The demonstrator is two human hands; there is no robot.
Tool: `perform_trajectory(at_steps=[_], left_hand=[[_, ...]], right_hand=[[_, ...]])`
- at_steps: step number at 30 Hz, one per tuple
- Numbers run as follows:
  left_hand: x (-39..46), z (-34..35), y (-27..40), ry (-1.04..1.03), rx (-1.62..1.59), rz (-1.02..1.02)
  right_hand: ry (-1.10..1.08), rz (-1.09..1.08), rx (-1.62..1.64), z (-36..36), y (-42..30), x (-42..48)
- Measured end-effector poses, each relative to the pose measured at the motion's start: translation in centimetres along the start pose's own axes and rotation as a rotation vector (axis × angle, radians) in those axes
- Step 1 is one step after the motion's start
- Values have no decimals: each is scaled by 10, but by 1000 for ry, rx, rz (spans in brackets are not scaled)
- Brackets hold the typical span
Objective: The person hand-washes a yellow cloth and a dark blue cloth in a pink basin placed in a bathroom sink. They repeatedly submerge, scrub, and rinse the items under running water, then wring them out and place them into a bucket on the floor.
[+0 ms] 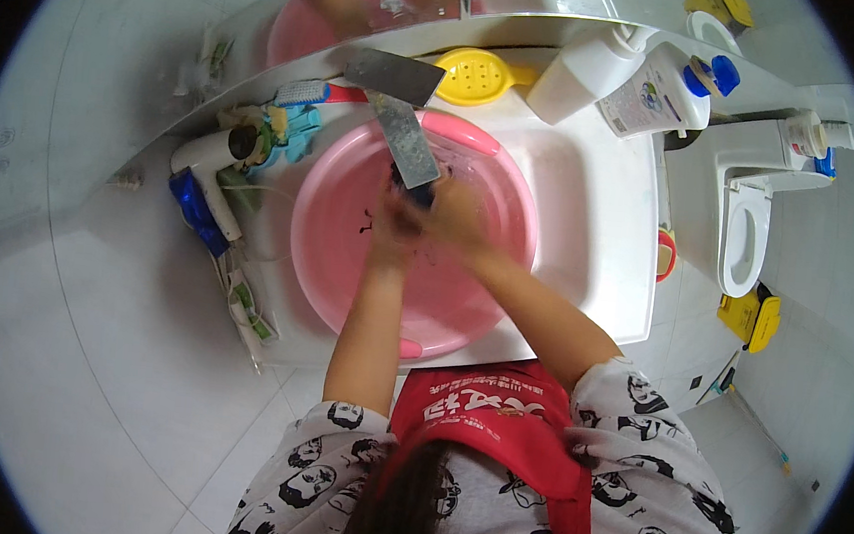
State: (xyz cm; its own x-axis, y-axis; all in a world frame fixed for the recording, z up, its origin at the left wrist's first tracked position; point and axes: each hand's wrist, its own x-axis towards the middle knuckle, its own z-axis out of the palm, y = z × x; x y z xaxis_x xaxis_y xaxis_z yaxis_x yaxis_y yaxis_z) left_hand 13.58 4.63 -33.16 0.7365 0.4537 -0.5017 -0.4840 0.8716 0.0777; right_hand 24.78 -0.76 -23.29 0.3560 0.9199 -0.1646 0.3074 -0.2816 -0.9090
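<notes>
Both hands are together over a pink plastic basin, below a flat metal faucet spout. A small dark item, perhaps cloth, is gripped between them; motion blur and the fingers hide its shape. My left hand holds it from the left. On the other side my right hand presses against it, its fingers blurred. Water splashes near the basin's far wall, and a few dark strands lie in the basin left of my left hand.
The basin sits in a white sink counter. Behind it are a red-and-blue brush, a yellow soap dish and two white pump bottles. A white hair dryer is at left. A mirror borders the back.
</notes>
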Motion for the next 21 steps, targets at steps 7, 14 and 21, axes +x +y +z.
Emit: perform_trajectory(at_steps=[7, 14, 21], left_hand=[[-17, 27, -15, 334, 420, 135], [-36, 80, 6, 453, 830, 167], [-57, 167, 23, 456, 2014, 1135]], right_hand=[[-68, 20, 356, -17, 59, 7], [-278, 412, 1595, 8, 40, 8], [-267, 444, 1399, 8, 33, 22]])
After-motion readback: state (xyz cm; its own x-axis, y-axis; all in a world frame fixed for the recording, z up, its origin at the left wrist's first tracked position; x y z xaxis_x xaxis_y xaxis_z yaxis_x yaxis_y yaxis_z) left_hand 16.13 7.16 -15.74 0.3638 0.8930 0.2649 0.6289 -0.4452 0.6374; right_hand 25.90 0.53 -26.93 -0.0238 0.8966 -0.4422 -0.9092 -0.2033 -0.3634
